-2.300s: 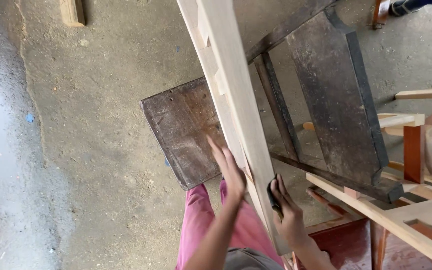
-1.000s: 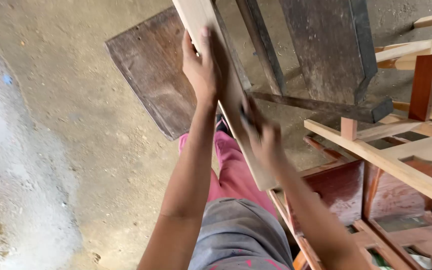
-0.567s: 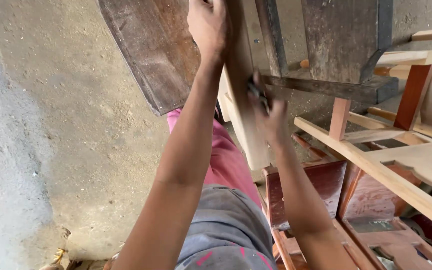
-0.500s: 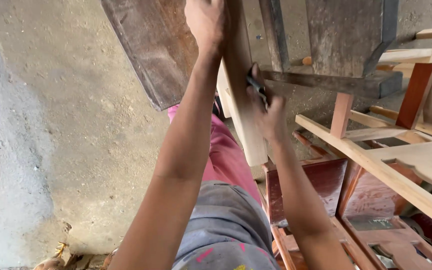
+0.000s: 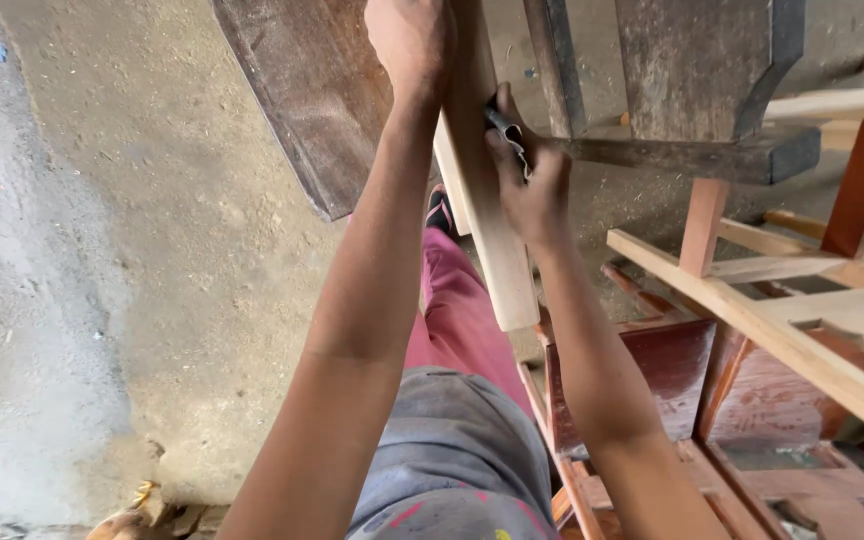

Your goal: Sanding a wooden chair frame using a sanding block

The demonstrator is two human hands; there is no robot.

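While the left hand [image 5: 410,42] clamps around the upper stretch of a pale wooden rail [image 5: 482,190], its fingers curled over the far edge and shut on the wood, the right hand [image 5: 527,180] presses a folded piece of dark sandpaper [image 5: 508,135] against the rail's right-hand face. That right hand is closed too — thumb and fingers pinch the sandpaper, whose crinkled edge shows between them. The rail runs steeply from the top of the view down toward the person, its squared lower end just above the pink trousers [image 5: 462,320] and well clear of the floor.

Behind the rail lies a dark, worn wooden bench [image 5: 302,110], its plank top to the left and a second dark board [image 5: 697,60] to the right, with slim dark crosspieces [image 5: 652,155] joining them; the rail leans across this frame, touching it near the right hand. To the right stands unfinished light furniture framing [image 5: 752,320], one reddish post [image 5: 702,225] rising through it, and below that sit glossy red-brown panels [image 5: 652,370]. The dusty concrete floor [image 5: 152,250] spreads to the left — paler and wet-looking along the far left edge.
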